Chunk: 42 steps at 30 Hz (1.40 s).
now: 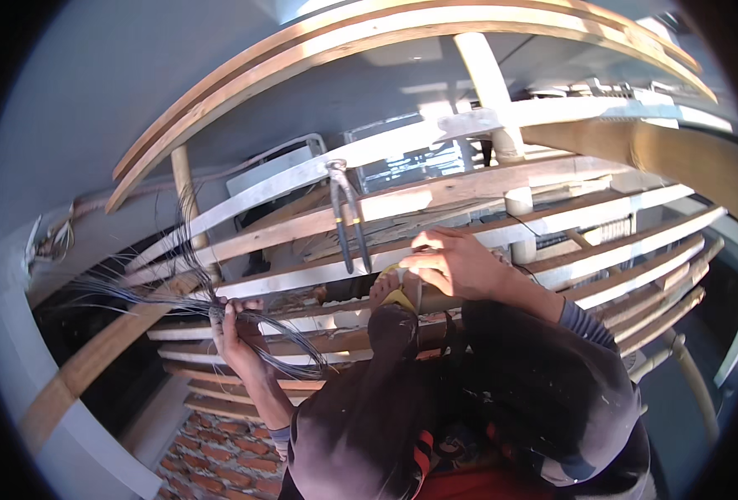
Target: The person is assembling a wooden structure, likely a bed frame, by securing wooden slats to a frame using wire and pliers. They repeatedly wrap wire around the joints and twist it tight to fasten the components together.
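Observation:
My left hand (237, 333) is closed round a bundle of thin dark tie wire (156, 296), whose loose ends fan out to the left and whose bent part hangs to the right. Over my sandalled foot (396, 292), my right hand (461, 265) has its fingers drawn together. Whether anything lies between those fingertips is hidden. To the left of that hand, a pair of end-cutting pincers (348, 212) with dark handles and yellow bands rests across the wooden slats, head at the far side, both handles toward me. Neither hand touches the pincers.
Several long wooden slats (369, 208) run crosswise with gaps between them, crossed by bamboo poles (477, 71). A wide plank (636, 150) lies at the right. A longer timber (94, 358) slants at the left. A brick wall (219, 454) shows below at lower left.

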{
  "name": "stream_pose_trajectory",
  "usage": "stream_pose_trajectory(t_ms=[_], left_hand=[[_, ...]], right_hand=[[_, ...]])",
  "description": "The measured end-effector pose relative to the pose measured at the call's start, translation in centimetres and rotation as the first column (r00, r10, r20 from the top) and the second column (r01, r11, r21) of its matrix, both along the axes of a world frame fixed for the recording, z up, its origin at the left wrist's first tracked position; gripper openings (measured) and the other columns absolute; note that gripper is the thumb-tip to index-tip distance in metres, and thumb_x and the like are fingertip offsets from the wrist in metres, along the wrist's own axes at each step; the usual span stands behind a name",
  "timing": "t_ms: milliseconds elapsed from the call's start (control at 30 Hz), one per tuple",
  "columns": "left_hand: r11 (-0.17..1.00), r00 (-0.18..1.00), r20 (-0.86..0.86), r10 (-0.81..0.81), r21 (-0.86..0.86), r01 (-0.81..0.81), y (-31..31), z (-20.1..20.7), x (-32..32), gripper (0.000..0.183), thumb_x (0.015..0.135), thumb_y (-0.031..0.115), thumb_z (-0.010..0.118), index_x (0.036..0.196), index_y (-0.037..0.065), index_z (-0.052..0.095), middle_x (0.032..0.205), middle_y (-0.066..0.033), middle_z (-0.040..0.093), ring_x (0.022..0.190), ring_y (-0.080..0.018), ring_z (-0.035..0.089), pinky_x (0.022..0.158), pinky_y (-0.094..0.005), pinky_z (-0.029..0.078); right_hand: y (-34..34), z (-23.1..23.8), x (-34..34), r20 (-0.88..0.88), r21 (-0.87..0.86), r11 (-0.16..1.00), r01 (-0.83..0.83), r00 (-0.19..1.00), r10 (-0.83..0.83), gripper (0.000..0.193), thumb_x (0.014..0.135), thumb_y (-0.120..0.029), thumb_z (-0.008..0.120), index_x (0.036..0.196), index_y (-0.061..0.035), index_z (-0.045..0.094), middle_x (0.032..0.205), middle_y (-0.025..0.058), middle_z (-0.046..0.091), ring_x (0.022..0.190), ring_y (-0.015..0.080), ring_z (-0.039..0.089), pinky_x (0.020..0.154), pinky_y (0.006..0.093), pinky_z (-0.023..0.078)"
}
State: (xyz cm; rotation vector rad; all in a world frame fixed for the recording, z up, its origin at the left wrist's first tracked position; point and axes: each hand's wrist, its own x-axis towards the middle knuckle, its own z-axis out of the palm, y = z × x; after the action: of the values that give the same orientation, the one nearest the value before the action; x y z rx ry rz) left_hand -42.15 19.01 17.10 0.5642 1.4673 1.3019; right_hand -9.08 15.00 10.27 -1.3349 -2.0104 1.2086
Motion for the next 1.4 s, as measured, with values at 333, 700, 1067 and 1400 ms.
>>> stream_pose_trajectory(t_ms=[333,700,1067,1400], left_hand=[[0.849,0.773,0.366,-0.519,0.115,0.516,9.3,-2.3,12.8,0.020,0.096,0.019,0.045,0.107,0.003,0.051,0.095,-0.0049,0.055,0.091,-0.0187,0.055,0.077,-0.0323,0.047],[0.840,0.828,0.146,-0.542,0.063,0.539,9.9,-2.9,13.0,0.024,0.095,0.023,0.048,0.102,0.001,0.054,0.091,-0.0084,0.059,0.086,-0.0221,0.061,0.072,-0.0359,0.052],[0.903,0.903,-0.040,-0.427,0.030,0.428,8.3,-4.1,14.4,0.019,0.096,0.021,0.048,0.095,0.003,0.052,0.084,-0.0071,0.055,0.074,-0.0184,0.060,0.061,-0.0318,0.054],[0.952,0.950,-0.102,-0.295,0.052,0.301,8.0,-4.3,15.4,0.020,0.098,0.023,0.043,0.098,0.003,0.050,0.088,-0.0057,0.055,0.078,-0.0181,0.059,0.066,-0.0332,0.053]], right_hand=[[1.1,3.5,-1.8,-0.387,0.391,0.872,0.293,0.912,-0.133,0.022,0.073,-0.027,0.067,0.089,-0.0114,0.066,0.097,0.0035,0.052,0.095,0.0212,0.050,0.084,0.0375,0.042],[0.8,4.5,-2.3,-0.410,0.356,0.893,0.275,0.905,-0.115,0.018,0.071,-0.021,0.066,0.073,-0.0039,0.060,0.086,0.0068,0.054,0.090,0.0228,0.055,0.083,0.0367,0.043],[0.2,3.6,-1.2,-0.274,0.219,0.953,0.210,0.950,-0.147,0.016,0.072,-0.018,0.063,0.068,-0.0031,0.063,0.084,0.0098,0.055,0.079,0.0246,0.060,0.084,0.0379,0.043],[-0.5,3.0,-0.8,-0.228,0.215,0.908,0.360,0.922,-0.312,0.013,0.076,-0.012,0.058,0.079,0.0012,0.057,0.094,0.0125,0.049,0.081,0.0276,0.060,0.075,0.0388,0.050]])
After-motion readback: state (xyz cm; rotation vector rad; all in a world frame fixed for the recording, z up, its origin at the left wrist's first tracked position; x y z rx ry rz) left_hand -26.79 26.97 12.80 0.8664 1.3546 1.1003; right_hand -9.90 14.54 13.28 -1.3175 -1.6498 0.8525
